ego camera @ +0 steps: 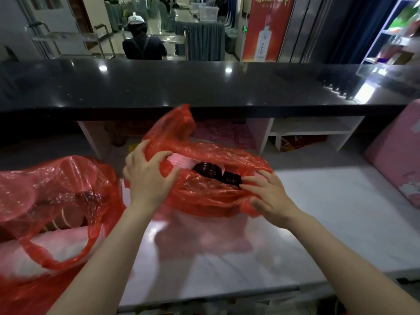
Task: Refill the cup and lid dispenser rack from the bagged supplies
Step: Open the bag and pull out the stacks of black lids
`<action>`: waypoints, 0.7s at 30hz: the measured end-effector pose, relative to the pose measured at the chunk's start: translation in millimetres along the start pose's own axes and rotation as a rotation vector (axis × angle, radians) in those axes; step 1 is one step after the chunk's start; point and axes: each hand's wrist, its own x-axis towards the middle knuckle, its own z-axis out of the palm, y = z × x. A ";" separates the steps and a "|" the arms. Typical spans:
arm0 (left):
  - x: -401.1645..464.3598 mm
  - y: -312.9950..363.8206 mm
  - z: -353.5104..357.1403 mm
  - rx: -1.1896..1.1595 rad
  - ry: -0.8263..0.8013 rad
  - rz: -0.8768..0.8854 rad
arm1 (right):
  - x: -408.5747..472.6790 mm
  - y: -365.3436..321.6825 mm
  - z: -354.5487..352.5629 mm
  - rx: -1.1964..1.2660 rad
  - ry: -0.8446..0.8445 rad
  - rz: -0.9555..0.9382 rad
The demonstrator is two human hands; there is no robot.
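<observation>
From the head camera, a thin red plastic bag [204, 178] sits on the pale marble-patterned tabletop [329, 212], its mouth pulled open toward the viewer. Inside it lie two stacks of dark brown ribbed plastic lids [208, 170], the larger one to the left and a smaller one just beside it on the right, with a pale pink stack of cups or lids [179, 161] behind them; which of the two it is cannot be told. The left hand [148, 176] has its fingers curled over the bag's left rim, gripping the film. The right hand [270, 195] holds the bag's right edge, its fingers reaching toward the smaller dark stack and the plastic bunched under the thumb. A second red plastic bag [56, 201], crumpled and partly see-through, lies on the tabletop to the left, well apart from the hands, with blurred round shapes inside. A glossy black raised counter [181, 87] runs across behind the bags, and a pink box [395, 160] stands at the far right.
</observation>
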 end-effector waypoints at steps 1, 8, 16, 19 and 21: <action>-0.9 5.9 -1.3 0.005 0.086 0.101 | 1.5 -2.4 -1.7 0.071 0.035 0.012; 8.7 33.2 -1.4 0.079 0.248 0.879 | 25.5 -26.9 -5.6 -0.016 0.141 0.172; 36.1 5.8 17.7 0.663 -0.576 0.547 | 30.9 -4.3 1.9 -0.385 0.078 0.191; 46.1 -21.3 25.9 0.619 -0.598 0.422 | 29.5 12.9 6.0 -0.378 0.037 0.190; 51.9 -37.6 30.6 0.568 -0.667 0.322 | 30.9 23.1 6.8 -0.365 0.012 0.200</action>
